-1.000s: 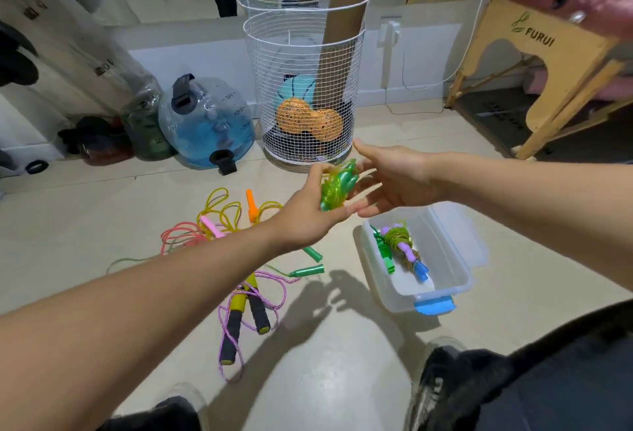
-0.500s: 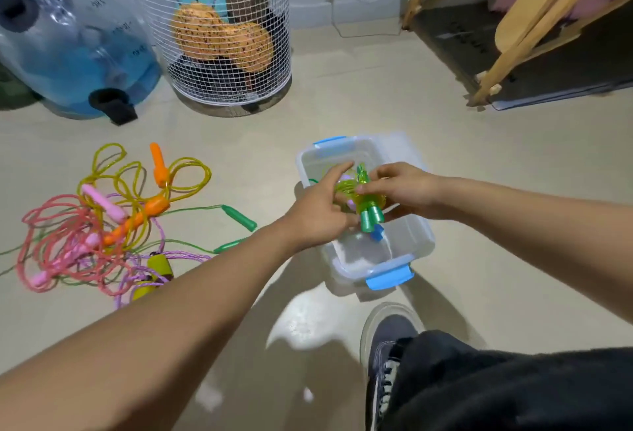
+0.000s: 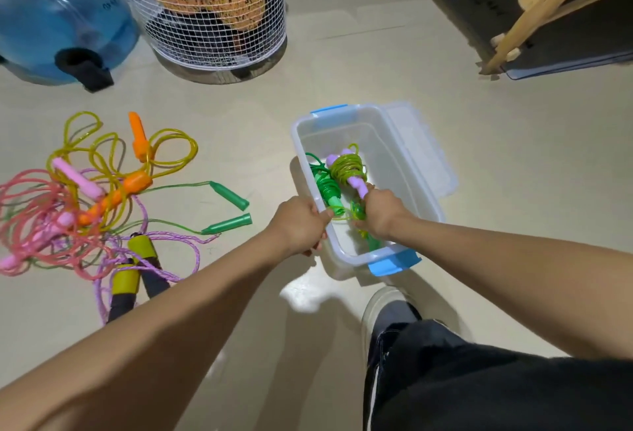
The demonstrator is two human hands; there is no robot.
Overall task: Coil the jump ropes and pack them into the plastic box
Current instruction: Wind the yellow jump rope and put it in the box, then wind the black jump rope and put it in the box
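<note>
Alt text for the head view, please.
A person's right hand lowers a coiled rope into a clear plastic box on the floor while the left hand grips its rim; tangled jump ropes lie to the left.

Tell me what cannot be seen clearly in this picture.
- Head view: right hand hides its fingers and what they hold inside the box.
- Left hand covers the box rim it grips.
- Pink rope is cut off by the left edge.

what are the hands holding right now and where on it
Left hand grips the plastic box by its near left rim. Right hand is inside, fingers curled on the coiled green rope.
</note>
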